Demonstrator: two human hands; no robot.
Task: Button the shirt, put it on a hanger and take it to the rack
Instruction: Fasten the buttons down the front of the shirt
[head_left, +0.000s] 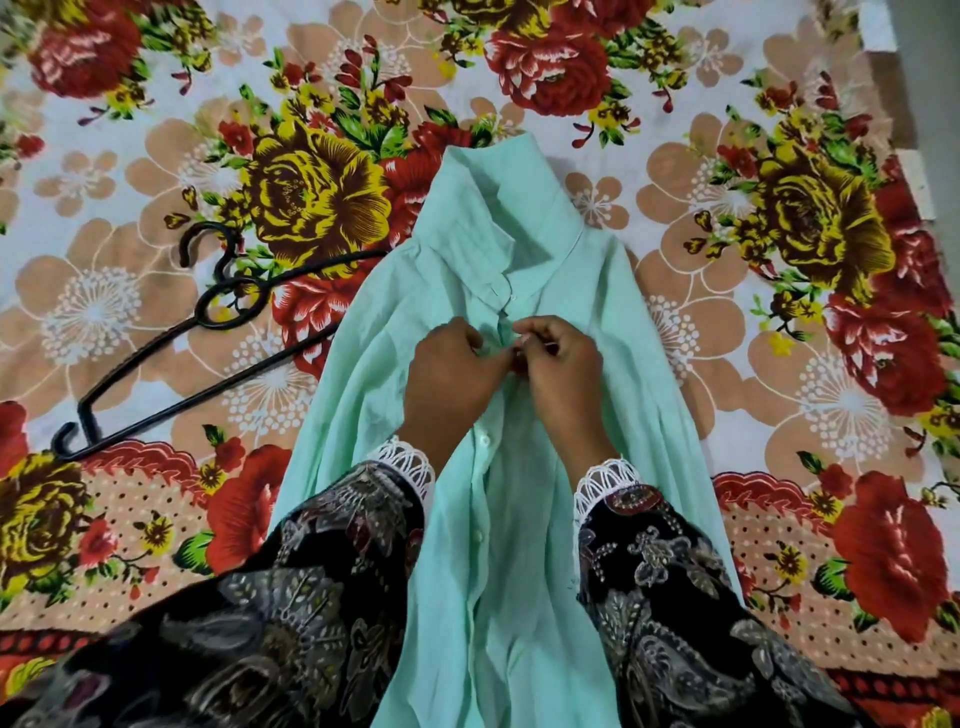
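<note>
1. Left dark long sleeve of soft cloth (291, 587): black ground, printed grey and maroon leaves and scrolls.
2. Right dark long sleeve (675, 597): same print, pale dotted motifs.
3. White looped lace cuffs, left (410, 462) and right (605, 480), scalloped openwork at the wrists.
4. Hands bare.

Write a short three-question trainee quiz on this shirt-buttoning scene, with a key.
1. True or false: the black plastic hanger lies on the mint-green cotton shirt.
2. Which does the left hand grip? A) the hanger B) the shirt's front edge C) the collar
3. Fill in: the right hand pinches the shirt below the ____.

Key
1. False: it lies on the floral bedsheet, to the shirt's left, one end running under the shirt's edge.
2. B
3. collar
</note>
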